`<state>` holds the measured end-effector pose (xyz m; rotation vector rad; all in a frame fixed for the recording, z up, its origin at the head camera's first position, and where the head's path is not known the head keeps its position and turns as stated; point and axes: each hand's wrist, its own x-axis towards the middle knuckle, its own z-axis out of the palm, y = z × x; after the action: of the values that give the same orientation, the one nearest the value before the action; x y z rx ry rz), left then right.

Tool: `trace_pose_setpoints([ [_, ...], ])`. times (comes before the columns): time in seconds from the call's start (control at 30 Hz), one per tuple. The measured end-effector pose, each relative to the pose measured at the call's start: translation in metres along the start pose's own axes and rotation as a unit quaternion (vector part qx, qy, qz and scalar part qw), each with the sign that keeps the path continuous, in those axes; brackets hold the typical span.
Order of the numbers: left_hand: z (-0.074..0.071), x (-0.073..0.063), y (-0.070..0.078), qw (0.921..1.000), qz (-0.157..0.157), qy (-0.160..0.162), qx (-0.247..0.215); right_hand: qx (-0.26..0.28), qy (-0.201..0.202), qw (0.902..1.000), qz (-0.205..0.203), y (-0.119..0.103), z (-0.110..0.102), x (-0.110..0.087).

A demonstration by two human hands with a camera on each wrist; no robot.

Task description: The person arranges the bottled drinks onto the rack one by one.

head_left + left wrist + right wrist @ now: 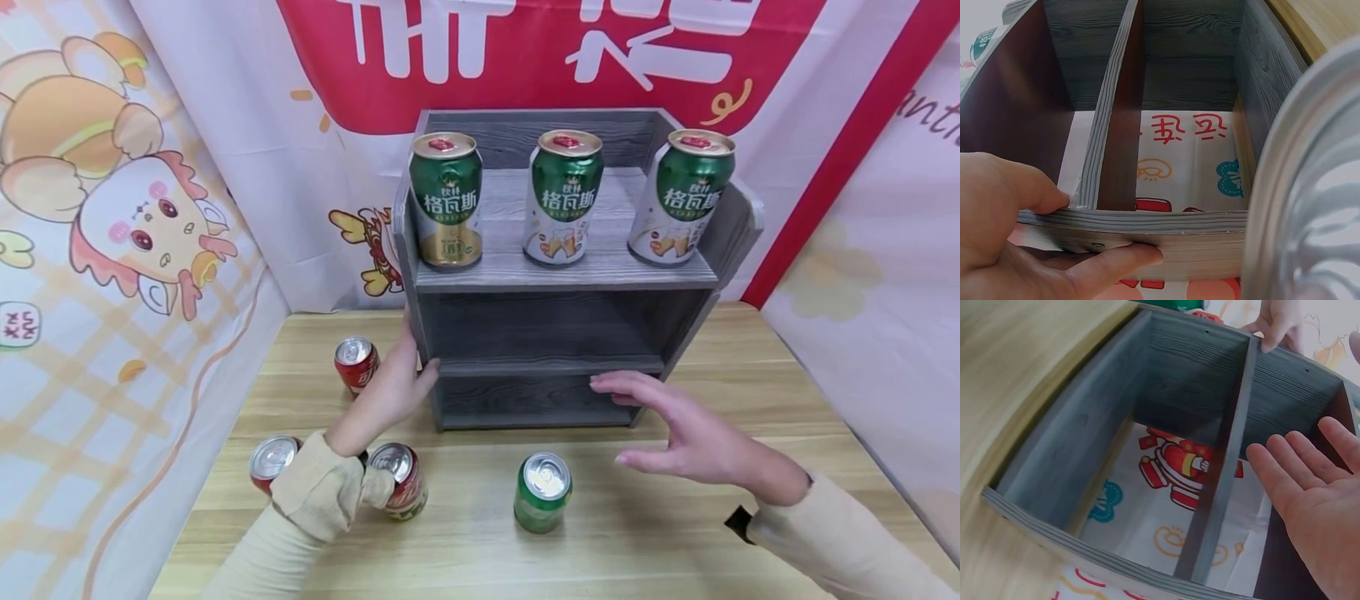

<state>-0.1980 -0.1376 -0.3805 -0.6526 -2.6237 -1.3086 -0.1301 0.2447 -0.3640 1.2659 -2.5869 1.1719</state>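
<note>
A grey wood-grain shelf [566,282] stands on the table, with three green kvass cans in a row on its top board: a gold-based one [448,204], a white-based middle one [564,200] and another [682,200] at right. My left hand [390,387] grips its left side panel; in the left wrist view the thumb [1047,194] lies inside by the middle board and the fingers [1116,262] outside. The right hand [690,433] hovers before the lower right part, fingers extended and palm facing the shelf, holding nothing. Both lower compartments [1179,456] hold no cans.
A green can [543,496] stands on the table in front of the shelf. Red cans stand around my left forearm: one behind [356,362], one at left [272,458] and one at right [401,487], partly hidden by the sleeve. Printed cloth [217,83] hangs behind.
</note>
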Motion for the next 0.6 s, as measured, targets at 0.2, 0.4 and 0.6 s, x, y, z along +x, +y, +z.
trace_pose_setpoints([
  [0.2,0.000,0.000,0.000,1.0000,0.000,0.001,-0.003,0.013,-0.004,0.9999,0.001,0.009,0.013,-0.005],
  [0.4,0.000,-0.001,0.000,1.0000,0.000,0.004,0.000,0.009,-0.003,0.9999,-0.013,0.019,0.029,-0.012],
  [0.6,-0.001,-0.001,0.000,1.0000,0.003,0.006,0.001,0.038,0.001,0.9989,-0.028,0.031,0.047,-0.018],
])
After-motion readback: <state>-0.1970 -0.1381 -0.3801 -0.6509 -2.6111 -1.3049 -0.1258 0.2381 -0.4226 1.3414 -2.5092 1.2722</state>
